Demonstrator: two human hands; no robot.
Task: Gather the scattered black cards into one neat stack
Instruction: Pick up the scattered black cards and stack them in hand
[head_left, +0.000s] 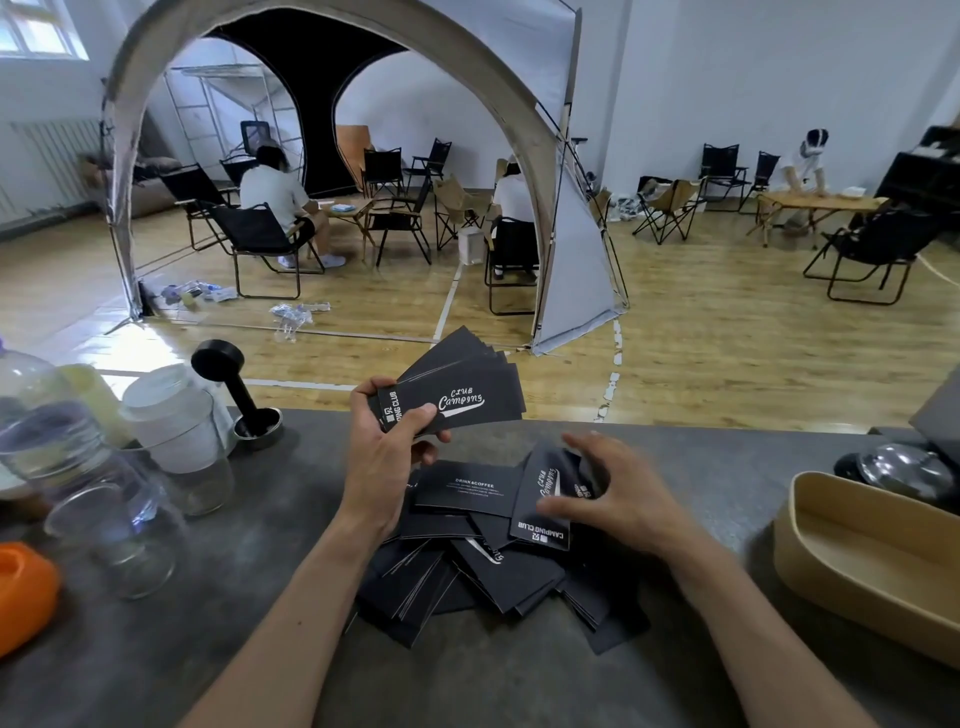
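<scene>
The black cards (467, 566) lie in a messy pile on the grey counter (493, 686), right under both hands. The left hand (387, 441) holds a fanned bunch (462, 389) above the pile, long side pointing up and right. The right hand (618, 499) is nearer the pile and pinches one card (540, 509) standing on end, just below and right of the bunch.

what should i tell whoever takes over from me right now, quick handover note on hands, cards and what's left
Left hand: grips a fanned bunch of black cards, raised above the grey counter.
Right hand: pinches a single card at the top of the loose pile; the view is blurred there.
Done: some cards gathered in the left hand, but they are splayed, not squared.
Left: add the single card, collect the rest of the pile on the counter, then square everything into one neat stack.
</scene>
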